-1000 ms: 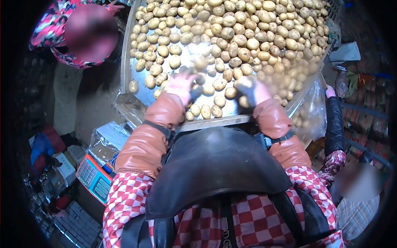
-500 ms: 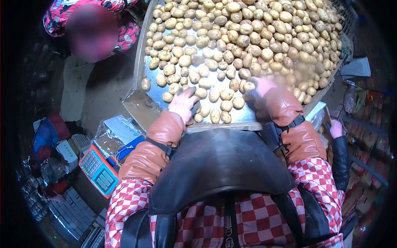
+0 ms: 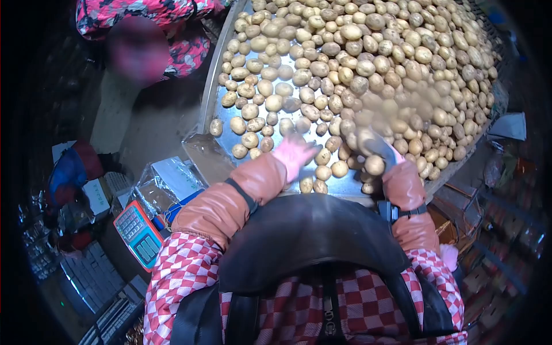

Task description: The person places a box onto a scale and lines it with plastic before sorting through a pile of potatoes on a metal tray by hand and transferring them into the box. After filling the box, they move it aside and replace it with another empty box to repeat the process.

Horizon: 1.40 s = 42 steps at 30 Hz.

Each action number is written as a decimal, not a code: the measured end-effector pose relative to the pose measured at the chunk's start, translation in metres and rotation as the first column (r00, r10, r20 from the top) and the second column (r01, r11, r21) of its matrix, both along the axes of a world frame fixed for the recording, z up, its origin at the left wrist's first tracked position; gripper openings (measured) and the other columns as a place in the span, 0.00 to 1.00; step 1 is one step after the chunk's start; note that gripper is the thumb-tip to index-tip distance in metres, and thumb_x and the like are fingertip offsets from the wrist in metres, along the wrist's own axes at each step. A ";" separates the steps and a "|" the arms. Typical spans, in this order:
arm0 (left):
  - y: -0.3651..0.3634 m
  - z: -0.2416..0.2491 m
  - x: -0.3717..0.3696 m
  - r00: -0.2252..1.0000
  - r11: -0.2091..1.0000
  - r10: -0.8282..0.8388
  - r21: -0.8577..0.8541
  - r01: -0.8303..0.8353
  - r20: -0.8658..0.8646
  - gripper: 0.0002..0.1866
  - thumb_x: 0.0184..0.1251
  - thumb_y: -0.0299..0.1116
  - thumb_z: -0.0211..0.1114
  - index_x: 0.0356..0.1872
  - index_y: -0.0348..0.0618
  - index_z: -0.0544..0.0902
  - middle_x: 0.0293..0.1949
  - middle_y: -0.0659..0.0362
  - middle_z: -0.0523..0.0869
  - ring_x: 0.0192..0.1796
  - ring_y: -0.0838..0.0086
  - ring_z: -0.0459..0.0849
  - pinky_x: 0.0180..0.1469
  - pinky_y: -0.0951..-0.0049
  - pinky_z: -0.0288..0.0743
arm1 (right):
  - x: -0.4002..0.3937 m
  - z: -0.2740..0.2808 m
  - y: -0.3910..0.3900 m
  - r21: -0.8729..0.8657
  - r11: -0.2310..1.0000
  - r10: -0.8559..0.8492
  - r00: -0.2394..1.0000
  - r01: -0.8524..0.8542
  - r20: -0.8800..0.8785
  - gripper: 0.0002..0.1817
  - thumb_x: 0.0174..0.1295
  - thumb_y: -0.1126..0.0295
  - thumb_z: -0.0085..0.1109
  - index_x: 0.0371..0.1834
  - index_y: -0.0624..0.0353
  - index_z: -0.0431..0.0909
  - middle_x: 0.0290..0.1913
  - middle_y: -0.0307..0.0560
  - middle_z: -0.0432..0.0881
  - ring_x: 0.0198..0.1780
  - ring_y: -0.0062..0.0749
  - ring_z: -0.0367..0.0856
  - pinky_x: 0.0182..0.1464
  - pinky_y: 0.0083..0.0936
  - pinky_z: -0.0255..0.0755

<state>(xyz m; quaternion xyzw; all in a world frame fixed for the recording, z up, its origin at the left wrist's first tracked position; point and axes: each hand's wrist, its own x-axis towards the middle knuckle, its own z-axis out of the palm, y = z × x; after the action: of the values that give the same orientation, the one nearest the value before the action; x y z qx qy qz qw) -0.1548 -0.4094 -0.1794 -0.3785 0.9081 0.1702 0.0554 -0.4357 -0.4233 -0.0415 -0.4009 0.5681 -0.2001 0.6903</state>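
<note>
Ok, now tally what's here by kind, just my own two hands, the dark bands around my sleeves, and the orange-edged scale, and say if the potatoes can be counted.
Hands: 2 (left hand, right hand)
Sleeve bands: 2 (left band, right band)
Scale: 1
Total: 5
Potatoes: not counted; many overlap or blur.

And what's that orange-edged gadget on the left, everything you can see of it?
The gadget is a flat, boxy device, apparently hard plastic, with an orange-red rim. Its face has a keypad of pale keys, then a teal panel with three stacked windows, too small to read. It sits slantwise in view, near the checked left sleeve and a plastic-wrapped box. No hand touches it; what supports it is hidden.
</note>
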 end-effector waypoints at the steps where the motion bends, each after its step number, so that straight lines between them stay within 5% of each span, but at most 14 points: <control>1: 0.005 0.004 0.009 0.988 0.992 -0.105 -0.087 0.096 -0.113 0.27 0.61 0.36 0.66 0.63 0.48 0.74 0.63 0.57 0.77 0.71 0.55 0.66 0.72 0.40 0.54 | -0.002 0.002 0.002 -0.084 0.994 -0.070 0.994 0.077 0.078 0.22 0.68 0.67 0.60 0.65 0.55 0.73 0.54 0.45 0.82 0.51 0.28 0.83 0.45 0.29 0.82; 4: 0.007 0.018 0.045 0.927 0.997 0.048 0.068 -0.025 -0.372 0.20 0.61 0.32 0.66 0.56 0.47 0.80 0.59 0.53 0.79 0.68 0.57 0.72 0.66 0.50 0.67 | -0.005 -0.067 0.011 0.110 0.917 -0.384 0.770 0.384 0.510 0.34 0.73 0.44 0.39 0.76 0.52 0.62 0.64 0.56 0.76 0.46 0.38 0.83 0.41 0.36 0.83; 5: 0.009 0.017 0.056 0.928 0.997 0.059 0.077 -0.033 -0.368 0.20 0.61 0.32 0.66 0.56 0.47 0.80 0.59 0.53 0.79 0.68 0.57 0.72 0.66 0.50 0.67 | -0.006 -0.072 0.000 0.374 0.921 -0.388 0.355 0.109 0.851 0.34 0.74 0.45 0.39 0.78 0.52 0.58 0.67 0.57 0.72 0.55 0.40 0.80 0.45 0.40 0.83; 7: 0.013 0.015 0.076 0.877 0.917 0.398 0.100 -0.385 -0.271 0.26 0.55 0.26 0.63 0.58 0.52 0.79 0.57 0.55 0.82 0.60 0.55 0.78 0.60 0.55 0.73 | 0.006 -0.074 0.003 -0.247 0.968 0.031 0.999 -0.038 -0.033 0.36 0.73 0.45 0.42 0.78 0.54 0.57 0.72 0.58 0.66 0.61 0.52 0.75 0.45 0.46 0.83; 12: -0.080 0.045 0.089 0.624 0.695 0.649 0.006 -0.719 -0.435 0.16 0.63 0.28 0.62 0.52 0.44 0.85 0.42 0.44 0.87 0.47 0.50 0.86 0.52 0.56 0.78 | 0.022 -0.088 -0.013 -0.134 0.991 0.054 0.931 -0.006 0.360 0.39 0.72 0.42 0.44 0.76 0.59 0.57 0.75 0.67 0.55 0.67 0.75 0.63 0.50 0.62 0.79; 15: -0.155 0.030 0.074 0.473 0.485 0.838 -0.027 -0.874 -0.272 0.30 0.65 0.47 0.65 0.68 0.51 0.74 0.68 0.45 0.73 0.70 0.47 0.69 0.72 0.55 0.63 | 0.017 -0.134 -0.012 0.061 0.993 -0.118 0.753 0.103 0.647 0.40 0.71 0.40 0.43 0.75 0.61 0.59 0.76 0.72 0.52 0.68 0.87 0.59 0.51 0.69 0.78; 20: -0.106 -0.003 0.018 0.801 0.789 0.589 -0.135 -0.599 -0.106 0.36 0.61 0.55 0.66 0.71 0.61 0.71 0.74 0.49 0.63 0.77 0.40 0.52 0.73 0.28 0.41 | 0.049 -0.062 -0.034 -0.099 0.994 -0.031 0.985 0.048 0.169 0.37 0.71 0.40 0.41 0.72 0.58 0.63 0.68 0.67 0.67 0.63 0.76 0.71 0.54 0.57 0.82; 24: -0.038 0.000 0.056 0.917 0.915 0.349 -0.143 -0.378 -0.194 0.29 0.61 0.44 0.67 0.65 0.55 0.75 0.67 0.53 0.72 0.72 0.48 0.63 0.69 0.42 0.58 | 0.031 -0.093 -0.029 -0.479 0.856 0.171 0.981 -0.193 -0.090 0.28 0.77 0.55 0.38 0.75 0.56 0.56 0.70 0.59 0.68 0.66 0.55 0.73 0.62 0.56 0.76; 35: -0.141 0.035 -0.003 0.713 0.714 0.693 -0.041 -0.699 -0.109 0.28 0.67 0.41 0.63 0.68 0.53 0.72 0.61 0.41 0.77 0.62 0.47 0.77 0.63 0.55 0.72 | 0.036 -0.050 -0.013 -0.084 0.956 -0.193 0.821 0.280 0.538 0.30 0.77 0.49 0.35 0.73 0.58 0.61 0.73 0.56 0.64 0.73 0.56 0.62 0.72 0.60 0.60; 37: -0.148 0.042 -0.017 0.754 0.754 0.657 -0.007 -0.657 -0.015 0.32 0.65 0.46 0.65 0.70 0.54 0.70 0.63 0.40 0.75 0.64 0.47 0.75 0.64 0.52 0.71 | 0.019 -0.058 -0.003 -0.562 0.746 0.170 0.918 -0.358 -0.358 0.33 0.75 0.46 0.38 0.73 0.59 0.61 0.71 0.58 0.66 0.71 0.56 0.65 0.71 0.59 0.62; 39: -0.117 0.042 -0.034 0.910 0.855 0.408 -0.319 -0.409 -0.075 0.33 0.64 0.52 0.65 0.70 0.56 0.71 0.69 0.43 0.70 0.69 0.46 0.70 0.68 0.47 0.67 | 0.028 -0.084 0.011 -0.177 0.858 -0.153 0.569 0.481 0.808 0.35 0.74 0.43 0.41 0.73 0.60 0.61 0.70 0.60 0.67 0.71 0.57 0.65 0.70 0.59 0.64; 40: -0.101 0.028 -0.040 0.962 0.931 0.271 -0.242 -0.272 -0.041 0.33 0.64 0.52 0.65 0.70 0.56 0.71 0.70 0.45 0.69 0.71 0.45 0.68 0.70 0.47 0.64 | 0.021 -0.052 0.011 -0.529 0.847 0.032 0.985 0.064 0.171 0.37 0.73 0.42 0.40 0.74 0.60 0.60 0.72 0.60 0.65 0.73 0.58 0.62 0.71 0.58 0.63; 41: -0.084 0.017 -0.042 0.991 0.980 0.130 -0.152 -0.130 -0.015 0.32 0.65 0.52 0.64 0.69 0.57 0.72 0.71 0.46 0.68 0.72 0.44 0.65 0.72 0.46 0.62 | 0.014 -0.020 0.011 -0.456 0.760 0.136 0.800 -0.463 -0.585 0.39 0.72 0.40 0.40 0.74 0.60 0.60 0.74 0.59 0.63 0.74 0.60 0.59 0.71 0.58 0.63; 42: -0.060 0.018 -0.037 0.997 0.986 0.075 -0.153 -0.070 0.030 0.32 0.65 0.51 0.65 0.69 0.58 0.72 0.72 0.47 0.67 0.74 0.44 0.63 0.73 0.45 0.59 | 0.013 -0.041 0.018 -0.462 0.766 0.119 0.804 -0.447 -0.582 0.39 0.72 0.40 0.40 0.74 0.60 0.60 0.74 0.59 0.63 0.74 0.60 0.59 0.71 0.58 0.63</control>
<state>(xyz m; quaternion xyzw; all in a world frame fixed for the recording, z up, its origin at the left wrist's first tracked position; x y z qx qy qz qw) -0.1918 -0.4690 -0.1617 -0.4173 0.9029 0.0958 0.0366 -0.4228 -0.4058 -0.0826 -0.7140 0.5739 -0.1357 0.3774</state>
